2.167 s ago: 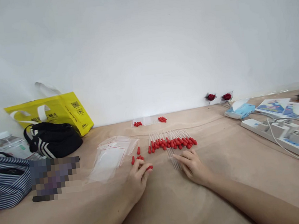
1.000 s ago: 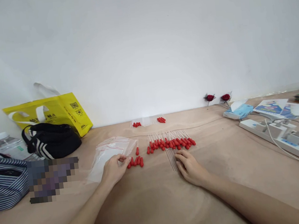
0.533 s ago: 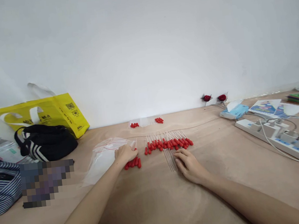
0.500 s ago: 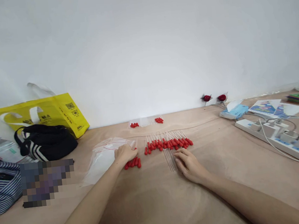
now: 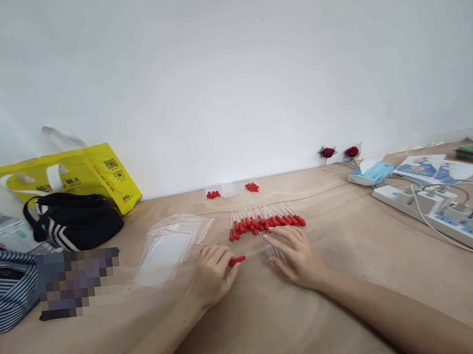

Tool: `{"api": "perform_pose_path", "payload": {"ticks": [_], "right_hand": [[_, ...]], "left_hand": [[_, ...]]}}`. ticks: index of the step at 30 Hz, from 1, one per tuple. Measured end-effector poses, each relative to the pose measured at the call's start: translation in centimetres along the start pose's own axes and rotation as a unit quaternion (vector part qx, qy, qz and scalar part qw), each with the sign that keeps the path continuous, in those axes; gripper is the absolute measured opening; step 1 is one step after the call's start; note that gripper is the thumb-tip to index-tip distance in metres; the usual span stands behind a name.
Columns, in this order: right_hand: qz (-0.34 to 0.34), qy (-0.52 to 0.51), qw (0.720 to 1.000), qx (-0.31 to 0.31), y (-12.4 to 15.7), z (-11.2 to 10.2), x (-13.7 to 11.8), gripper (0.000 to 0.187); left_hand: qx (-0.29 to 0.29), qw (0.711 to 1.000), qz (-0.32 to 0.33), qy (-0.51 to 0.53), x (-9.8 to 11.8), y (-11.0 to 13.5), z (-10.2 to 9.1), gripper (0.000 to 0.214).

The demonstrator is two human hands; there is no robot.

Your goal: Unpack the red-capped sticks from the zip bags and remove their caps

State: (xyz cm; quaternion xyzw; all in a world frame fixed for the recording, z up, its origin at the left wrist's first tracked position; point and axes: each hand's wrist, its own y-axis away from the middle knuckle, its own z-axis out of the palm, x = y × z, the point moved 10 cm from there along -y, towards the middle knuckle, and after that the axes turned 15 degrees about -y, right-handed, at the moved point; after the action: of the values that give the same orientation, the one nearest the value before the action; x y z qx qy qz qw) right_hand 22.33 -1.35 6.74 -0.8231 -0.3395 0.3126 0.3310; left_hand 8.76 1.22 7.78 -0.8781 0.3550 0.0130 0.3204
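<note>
My left hand (image 5: pixel 215 275) is closed, thumb and fingers pinching the red rubber bulb of a glass dropper (image 5: pixel 237 261). Its thin clear tube points right, towards my other hand. My right hand (image 5: pixel 298 258) has its fingers apart over a few loose glass tubes (image 5: pixel 268 247), which it partly covers. Just beyond it lies a row of finished droppers (image 5: pixel 248 225), red bulbs towards me and tubes pointing at the wall. Red bulbs by my left hand are mostly hidden behind it.
Left of my hands lie clear zip bags (image 5: pixel 166 252). Filled bags (image 5: pixel 231 189) sit by the wall. A yellow bag (image 5: pixel 92 169), black pouch (image 5: pixel 83 221) and striped bag (image 5: pixel 6 294) stand left. At right are a power strip (image 5: pixel 444 220), tissues (image 5: pixel 371 174) and red roses (image 5: pixel 352 152).
My left hand has moved right and nearer from the pile of red bulbs, bringing one bulb to the tubes. My right hand has spread its fingers over the tubes.
</note>
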Motion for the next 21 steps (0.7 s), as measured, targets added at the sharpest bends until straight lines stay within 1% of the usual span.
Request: {"api": "perform_pose_path", "payload": {"ticks": [2, 5, 8, 11, 17, 21], "right_hand": [[-0.016, 0.012, 0.999, -0.032, -0.1, 0.8, -0.6, 0.041], [-0.024, 0.013, 0.998, -0.050, -0.2, 1.6, -1.0, 0.029], [-0.022, 0.004, 0.999, -0.048, -0.4, 2.0, -0.9, 0.020], [-0.020, -0.008, 0.999, -0.047, -0.5, 2.2, -0.8, 0.017], [-0.024, -0.024, 0.998, -0.045, -0.6, 2.2, -1.0, 0.017], [-0.028, -0.027, 0.998, -0.046, -0.6, 2.3, -1.1, 0.019]], "left_hand": [[0.022, 0.999, 0.036, 0.024, 1.5, 0.3, 0.3, 0.013], [0.042, 0.997, 0.042, 0.054, 2.3, 0.4, 0.4, 0.013], [0.051, 0.995, 0.033, 0.073, 2.3, 0.4, 0.4, 0.011], [0.050, 0.994, 0.023, 0.092, 2.0, 0.4, 0.5, 0.010], [0.023, 0.990, 0.027, 0.137, 2.1, 0.4, 2.0, 0.020], [0.023, 0.987, 0.039, 0.157, 2.3, 0.3, 2.2, 0.021]]}}
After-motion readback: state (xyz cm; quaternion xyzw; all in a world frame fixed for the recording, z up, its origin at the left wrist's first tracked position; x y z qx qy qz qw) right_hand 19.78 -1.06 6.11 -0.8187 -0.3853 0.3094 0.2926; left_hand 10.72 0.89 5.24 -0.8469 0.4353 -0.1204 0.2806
